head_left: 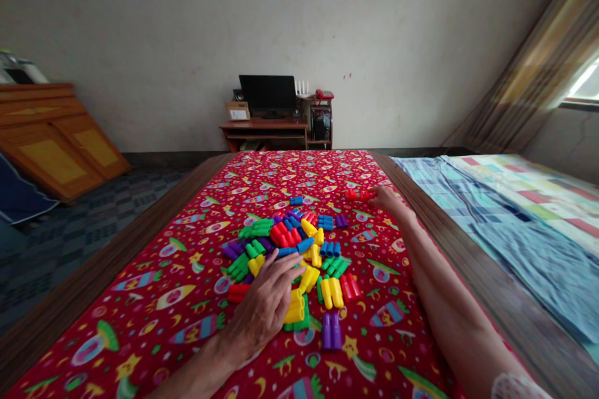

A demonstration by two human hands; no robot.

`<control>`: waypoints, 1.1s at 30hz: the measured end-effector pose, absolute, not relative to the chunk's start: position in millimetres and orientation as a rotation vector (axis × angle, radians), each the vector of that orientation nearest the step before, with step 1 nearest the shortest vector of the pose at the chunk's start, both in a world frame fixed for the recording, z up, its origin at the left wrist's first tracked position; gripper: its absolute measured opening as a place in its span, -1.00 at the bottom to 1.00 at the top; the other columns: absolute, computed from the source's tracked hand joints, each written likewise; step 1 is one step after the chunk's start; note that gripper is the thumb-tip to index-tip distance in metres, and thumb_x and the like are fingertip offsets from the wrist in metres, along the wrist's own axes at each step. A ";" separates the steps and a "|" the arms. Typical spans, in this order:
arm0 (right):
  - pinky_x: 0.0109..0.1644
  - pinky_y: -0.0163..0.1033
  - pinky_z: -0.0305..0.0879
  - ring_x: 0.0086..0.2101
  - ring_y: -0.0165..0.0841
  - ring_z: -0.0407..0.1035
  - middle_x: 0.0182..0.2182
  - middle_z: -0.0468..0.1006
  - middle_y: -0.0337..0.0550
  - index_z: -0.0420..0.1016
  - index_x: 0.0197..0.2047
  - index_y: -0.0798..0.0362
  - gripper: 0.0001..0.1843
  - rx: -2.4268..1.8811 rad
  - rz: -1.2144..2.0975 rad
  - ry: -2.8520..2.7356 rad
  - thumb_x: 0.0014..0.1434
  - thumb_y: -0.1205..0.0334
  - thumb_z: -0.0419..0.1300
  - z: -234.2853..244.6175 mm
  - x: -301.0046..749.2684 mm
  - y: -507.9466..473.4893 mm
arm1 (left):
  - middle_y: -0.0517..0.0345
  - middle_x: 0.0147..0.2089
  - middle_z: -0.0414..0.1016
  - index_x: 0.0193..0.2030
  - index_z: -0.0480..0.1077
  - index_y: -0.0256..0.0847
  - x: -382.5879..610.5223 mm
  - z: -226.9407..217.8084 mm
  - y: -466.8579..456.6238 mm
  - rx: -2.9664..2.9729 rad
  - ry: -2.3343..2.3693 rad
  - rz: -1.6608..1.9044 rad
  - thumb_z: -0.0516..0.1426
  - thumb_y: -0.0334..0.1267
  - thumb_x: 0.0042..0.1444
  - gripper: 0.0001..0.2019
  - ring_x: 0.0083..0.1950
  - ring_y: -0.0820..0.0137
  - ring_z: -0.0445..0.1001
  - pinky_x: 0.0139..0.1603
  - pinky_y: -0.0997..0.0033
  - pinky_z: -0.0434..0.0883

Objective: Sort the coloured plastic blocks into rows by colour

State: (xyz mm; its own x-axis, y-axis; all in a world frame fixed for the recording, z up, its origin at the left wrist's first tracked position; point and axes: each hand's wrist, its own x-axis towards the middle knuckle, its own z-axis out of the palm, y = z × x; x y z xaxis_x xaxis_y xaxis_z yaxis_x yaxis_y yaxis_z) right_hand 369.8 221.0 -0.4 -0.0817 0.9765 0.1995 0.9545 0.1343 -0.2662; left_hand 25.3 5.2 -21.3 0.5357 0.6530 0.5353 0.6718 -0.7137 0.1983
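Observation:
My left hand (267, 302) rests over the near left part of a heap of plastic building blocks, its fingers stretched out and lying on them. Beside its fingers are yellow blocks (309, 278), and a red block (238, 293) shows partly behind the hand. My right hand (385, 200) reaches far out to the right of the heap, with its fingertips closed at the end of some red blocks (358, 196) on the cloth. Green blocks (262, 227), blue blocks (331, 249) and a purple block (332, 331) lie around. Each looks like a few tubes joined side by side.
A red patterned cloth (154, 324) covers the table, whose dark wooden edge (421, 212) shows. A single blue block (296, 201) lies beyond the heap. To the right is a bed (491, 224); a desk with a monitor (268, 93) stands by the wall, a cabinet (56, 143) at left.

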 end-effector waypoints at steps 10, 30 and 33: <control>-0.12 -0.33 0.32 -0.16 -0.26 0.51 -0.22 0.66 -0.02 0.58 -0.01 0.12 -0.59 -1.883 0.038 -2.018 0.10 0.42 0.08 -6.5 355.6 212.6 | 0.03 0.16 0.46 0.10 0.33 -0.21 25.9 -18.6 3.8 -2.732 -1.170 -0.930 -0.13 -0.44 0.30 -0.66 0.26 0.32 0.35 0.44 0.05 0.11; 0.04 -0.26 0.29 -0.03 -0.26 0.42 -0.04 0.57 0.06 0.45 0.16 0.11 -0.48 -1.236 0.128 -2.657 0.13 0.51 0.11 -3.1 224.4 161.3 | 0.02 0.16 0.46 0.08 0.34 -0.20 26.0 -18.2 3.5 -2.755 -1.181 -0.899 -0.14 -0.42 0.31 -0.67 0.26 0.32 0.36 0.44 0.01 0.09; 0.09 -0.19 0.28 0.00 -0.23 0.40 0.01 0.55 0.08 0.39 0.22 0.11 -0.41 -1.173 0.102 -2.581 0.10 0.51 0.12 7.0 234.0 169.9 | 0.02 0.16 0.47 0.08 0.34 -0.20 26.4 -18.3 3.8 -2.751 -1.174 -0.915 -0.14 -0.42 0.30 -0.67 0.25 0.31 0.37 0.45 0.01 0.07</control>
State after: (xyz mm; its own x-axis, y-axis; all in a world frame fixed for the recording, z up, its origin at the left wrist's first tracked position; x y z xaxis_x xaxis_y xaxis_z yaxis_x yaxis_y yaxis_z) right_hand 234.0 169.9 7.0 -0.6198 0.7459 0.2439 0.7244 0.6633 -0.1877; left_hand 26.4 3.8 -18.3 0.5474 0.6560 0.5197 0.6642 -0.7183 0.2070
